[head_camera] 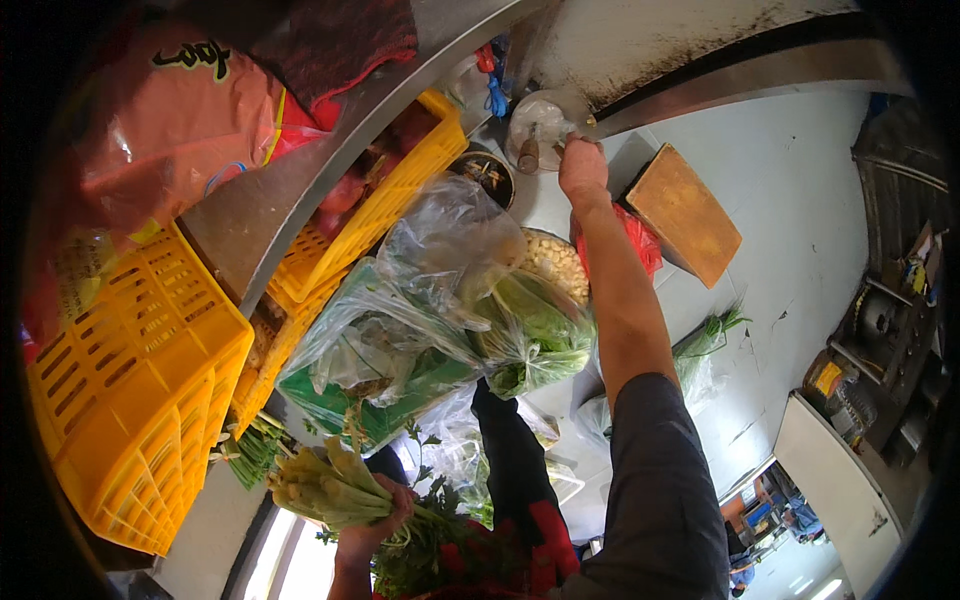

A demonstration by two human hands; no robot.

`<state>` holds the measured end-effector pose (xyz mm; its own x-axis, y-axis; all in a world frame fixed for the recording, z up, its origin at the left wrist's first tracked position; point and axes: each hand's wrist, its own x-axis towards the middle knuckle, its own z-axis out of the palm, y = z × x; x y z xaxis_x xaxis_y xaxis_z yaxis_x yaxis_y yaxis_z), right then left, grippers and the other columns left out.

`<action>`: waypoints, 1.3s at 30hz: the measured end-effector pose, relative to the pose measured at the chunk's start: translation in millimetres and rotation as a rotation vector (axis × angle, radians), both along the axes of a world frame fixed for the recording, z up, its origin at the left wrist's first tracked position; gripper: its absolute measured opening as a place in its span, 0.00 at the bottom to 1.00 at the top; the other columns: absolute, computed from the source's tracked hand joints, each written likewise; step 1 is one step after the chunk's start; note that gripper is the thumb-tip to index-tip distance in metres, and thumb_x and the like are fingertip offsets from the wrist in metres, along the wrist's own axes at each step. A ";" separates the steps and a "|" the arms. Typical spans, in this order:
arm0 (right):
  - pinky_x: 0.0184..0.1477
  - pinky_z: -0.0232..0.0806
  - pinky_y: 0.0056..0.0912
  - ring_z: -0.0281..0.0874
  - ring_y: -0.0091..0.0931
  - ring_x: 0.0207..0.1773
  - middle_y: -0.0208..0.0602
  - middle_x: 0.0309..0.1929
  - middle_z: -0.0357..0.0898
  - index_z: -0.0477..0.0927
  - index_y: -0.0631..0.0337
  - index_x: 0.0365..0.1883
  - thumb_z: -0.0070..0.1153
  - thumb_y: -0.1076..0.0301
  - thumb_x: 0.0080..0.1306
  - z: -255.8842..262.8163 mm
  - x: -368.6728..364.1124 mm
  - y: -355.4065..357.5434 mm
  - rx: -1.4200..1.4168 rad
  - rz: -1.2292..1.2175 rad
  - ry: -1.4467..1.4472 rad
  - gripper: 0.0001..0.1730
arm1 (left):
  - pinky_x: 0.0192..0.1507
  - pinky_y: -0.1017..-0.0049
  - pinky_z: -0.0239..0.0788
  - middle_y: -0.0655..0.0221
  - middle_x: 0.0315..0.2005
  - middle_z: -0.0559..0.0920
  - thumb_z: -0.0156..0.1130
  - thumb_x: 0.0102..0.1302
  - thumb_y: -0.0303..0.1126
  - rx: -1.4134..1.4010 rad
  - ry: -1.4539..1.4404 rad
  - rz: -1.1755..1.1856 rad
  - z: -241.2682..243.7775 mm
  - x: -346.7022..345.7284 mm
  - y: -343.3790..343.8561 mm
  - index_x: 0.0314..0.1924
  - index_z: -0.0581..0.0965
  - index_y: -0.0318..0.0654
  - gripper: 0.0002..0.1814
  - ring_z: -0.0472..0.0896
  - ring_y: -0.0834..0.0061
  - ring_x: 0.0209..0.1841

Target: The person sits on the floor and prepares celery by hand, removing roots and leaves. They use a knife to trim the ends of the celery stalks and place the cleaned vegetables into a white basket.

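Note:
In the lower left, my left hand (390, 514) grips a bunch of celery (326, 484), its pale stalk ends pointing left and its leaves hanging towards my body. My right arm stretches far forward. At its end my right hand (583, 166) is curled at the rim of a round translucent container (541, 112). A tool's wooden handle (529, 154) rests in that container, just left of the hand. Whether the curled fingers hold something cannot be made out. Below my arms lie clear bags of leafy greens (536, 322) and a green crate (420, 416) covered with plastic.
Yellow plastic crates (150, 315) stand left, one holding red onions (345, 195), by a metal table edge (322, 150). Peeled garlic (555, 259), a red bag (637, 236), a wooden block (686, 214) and a dark pot (484, 176) stand ahead. People (802, 517) are beyond the doorway.

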<state>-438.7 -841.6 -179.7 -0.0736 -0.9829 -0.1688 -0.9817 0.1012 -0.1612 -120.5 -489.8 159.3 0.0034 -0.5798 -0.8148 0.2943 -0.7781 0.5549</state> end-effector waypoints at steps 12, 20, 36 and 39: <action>0.52 0.72 0.47 0.81 0.40 0.51 0.43 0.48 0.83 0.84 0.59 0.45 0.55 0.58 0.67 -9.9 4.1 -23.0 0.172 -0.121 -0.127 0.16 | 0.46 0.59 0.71 0.68 0.26 0.78 0.69 0.50 0.21 0.002 -0.031 0.030 -24.0 -0.5 10.5 0.40 0.73 0.41 0.18 0.79 0.68 0.30; 0.27 0.75 0.36 0.78 0.28 0.29 0.37 0.33 0.77 0.76 0.64 0.40 0.61 0.64 0.64 47.3 22.0 -13.9 0.564 -0.812 -1.476 0.13 | 0.51 0.67 0.71 0.70 0.28 0.77 0.64 0.54 0.16 -0.075 0.089 -0.002 -13.6 0.1 1.4 0.37 0.70 0.40 0.15 0.77 0.74 0.35; 0.37 0.70 0.44 0.79 0.40 0.33 0.43 0.31 0.79 0.67 0.75 0.58 0.60 0.64 0.62 210.5 84.8 302.1 0.344 -0.488 -1.079 0.30 | 0.52 0.62 0.70 0.65 0.31 0.79 0.63 0.56 0.21 -0.135 -0.044 -0.145 12.9 106.3 63.6 0.35 0.73 0.38 0.09 0.79 0.68 0.36; 0.37 0.70 0.46 0.79 0.45 0.35 0.51 0.31 0.78 0.62 0.71 0.63 0.59 0.68 0.61 233.7 135.0 374.9 0.080 -0.465 -0.573 0.34 | 0.54 0.61 0.69 0.64 0.32 0.79 0.64 0.53 0.15 -0.428 -0.007 -0.238 47.1 121.2 56.2 0.41 0.71 0.40 0.17 0.78 0.67 0.37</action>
